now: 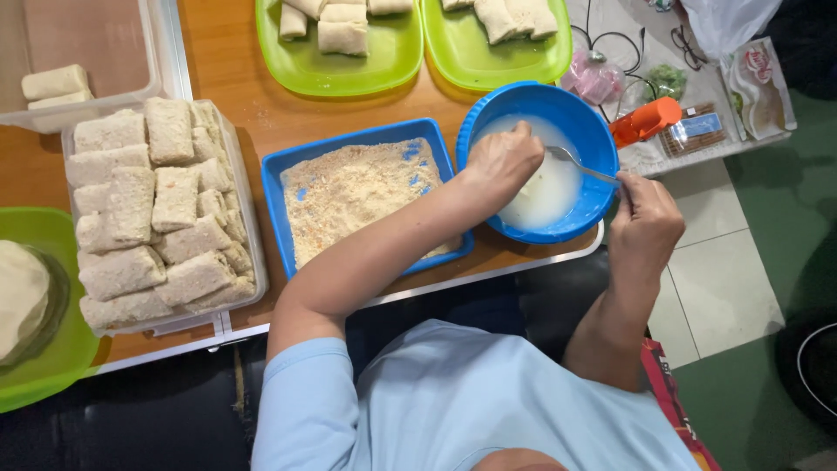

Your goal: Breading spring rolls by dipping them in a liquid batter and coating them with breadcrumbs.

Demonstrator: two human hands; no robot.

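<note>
Bowl: round blue bowl (593, 139) of thin white batter stands at the table's near edge, toward its right corner.
Left hand: left hand (501, 164) reaches down into the bowl, fingers curled over a pale piece in the batter; the grip itself is hidden.
Right hand: right hand (643, 225), just off the table edge, is closed on the handle of a metal spoon (575, 161) whose bowl end lies in the batter.
Crumb tray: blue rectangular tray (283, 166) of breadcrumbs sits just left of the bowl.
Coated pieces: clear box (251, 222) packed with crumbed rolls (157, 218) stands further left.
Far edge: two green plates (349, 74) carry uncoated rolls.
Left corner: green plate (52, 349) holds stacked pale wrappers (22, 296).
</note>
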